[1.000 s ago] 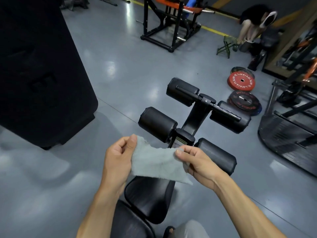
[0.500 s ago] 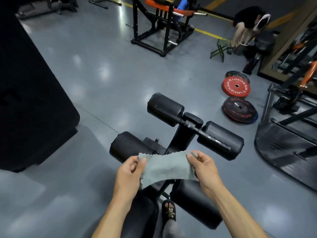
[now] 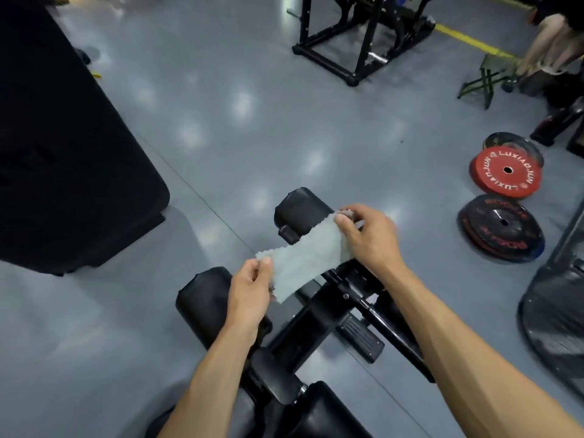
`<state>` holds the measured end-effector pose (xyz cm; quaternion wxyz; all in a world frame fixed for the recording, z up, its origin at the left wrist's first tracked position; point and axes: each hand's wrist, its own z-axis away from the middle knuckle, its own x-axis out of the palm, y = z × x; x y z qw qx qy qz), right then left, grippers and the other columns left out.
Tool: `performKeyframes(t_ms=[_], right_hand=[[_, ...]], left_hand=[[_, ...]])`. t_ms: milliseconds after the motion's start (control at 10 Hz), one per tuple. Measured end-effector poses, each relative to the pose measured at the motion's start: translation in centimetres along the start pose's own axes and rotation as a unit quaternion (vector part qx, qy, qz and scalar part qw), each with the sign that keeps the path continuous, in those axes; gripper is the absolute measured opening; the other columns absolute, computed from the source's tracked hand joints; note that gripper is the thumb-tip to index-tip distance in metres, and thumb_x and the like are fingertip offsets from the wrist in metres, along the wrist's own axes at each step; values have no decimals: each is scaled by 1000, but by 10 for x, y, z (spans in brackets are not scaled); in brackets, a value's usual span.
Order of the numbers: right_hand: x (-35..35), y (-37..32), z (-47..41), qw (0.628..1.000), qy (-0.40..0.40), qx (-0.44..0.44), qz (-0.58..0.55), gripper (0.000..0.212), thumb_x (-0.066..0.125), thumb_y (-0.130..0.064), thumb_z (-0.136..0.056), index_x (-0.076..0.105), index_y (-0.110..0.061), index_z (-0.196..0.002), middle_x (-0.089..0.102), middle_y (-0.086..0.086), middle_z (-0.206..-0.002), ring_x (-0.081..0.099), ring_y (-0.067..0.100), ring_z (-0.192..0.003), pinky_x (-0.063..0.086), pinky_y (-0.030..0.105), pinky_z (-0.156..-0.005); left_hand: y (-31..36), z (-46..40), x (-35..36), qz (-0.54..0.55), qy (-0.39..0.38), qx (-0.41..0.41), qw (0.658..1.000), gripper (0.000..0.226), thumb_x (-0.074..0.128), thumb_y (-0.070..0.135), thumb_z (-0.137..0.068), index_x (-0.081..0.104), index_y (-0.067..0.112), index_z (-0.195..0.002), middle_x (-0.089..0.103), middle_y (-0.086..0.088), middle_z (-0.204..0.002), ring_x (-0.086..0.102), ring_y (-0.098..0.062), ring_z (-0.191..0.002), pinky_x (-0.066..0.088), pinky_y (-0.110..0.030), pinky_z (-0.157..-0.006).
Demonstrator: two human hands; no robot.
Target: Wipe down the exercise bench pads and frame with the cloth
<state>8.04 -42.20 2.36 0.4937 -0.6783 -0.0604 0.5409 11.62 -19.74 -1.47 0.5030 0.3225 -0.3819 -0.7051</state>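
A pale grey-green cloth (image 3: 303,257) stretches between both hands above the black exercise bench. My left hand (image 3: 251,287) pinches its lower left corner. My right hand (image 3: 368,235) grips its upper right end, over the far roller pad (image 3: 297,208). A nearer roller pad (image 3: 202,298) lies under my left wrist. The black metal frame (image 3: 319,314) with a foot plate (image 3: 360,338) runs below the cloth. Another pad (image 3: 325,412) shows at the bottom edge.
A big black block (image 3: 63,153) stands on the left. Red (image 3: 505,172) and black (image 3: 502,226) weight plates lie on the grey floor at right. A black rack (image 3: 357,36) stands farther back, a folding stool (image 3: 486,77) and a seated person (image 3: 556,39) at top right.
The view has moved forward over the bench's roller end. My right hand has lifted its end of the cloth up and away toward the far roller, tilting the cloth diagonally.
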Motion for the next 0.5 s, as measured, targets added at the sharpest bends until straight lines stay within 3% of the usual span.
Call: performKeyframes(t_ms=[100,200,300,400,500], right_hand=[[13,11,-12,982,-50,19,180,47,59,-41,-98,53,-22,-141,52,3,-139,50,30,-125,44,41,-100],[35,8,0,979,-74,-30,188,46,57,-46,-98,54,-21,-136,57,4,-133,55,31,-119,49,44,-93],[56,7,15,958,-169,-18,233,41,55,-44,-100,57,-18,-132,65,5,-124,62,31,-111,50,40,-82],[62,7,21,956,-169,-11,239,33,50,-36,-103,58,-16,-128,70,9,-113,65,36,-104,48,38,-75],[61,8,27,954,-154,-20,258,33,47,-34,-104,57,-12,-127,67,12,-114,61,39,-111,50,43,-86]], left_hand=[[-3,-9,-4,-80,-1,-51,996,29,48,48,-105,63,25,-117,65,10,-111,65,-17,-108,56,-44,-98],[-13,-5,-13,-118,-9,-51,992,25,49,48,-105,61,31,-119,63,13,-119,65,-12,-112,53,-44,-103],[-21,13,-21,-90,0,-54,994,17,51,40,-105,66,31,-107,71,8,-112,71,-9,-98,58,-34,-89],[-27,35,-40,-65,22,-55,996,17,53,34,-105,69,29,-106,76,8,-106,73,-13,-93,59,-33,-85],[-33,61,-64,-40,52,-43,997,18,52,31,-106,69,28,-106,77,9,-103,74,-15,-92,59,-29,-80]])
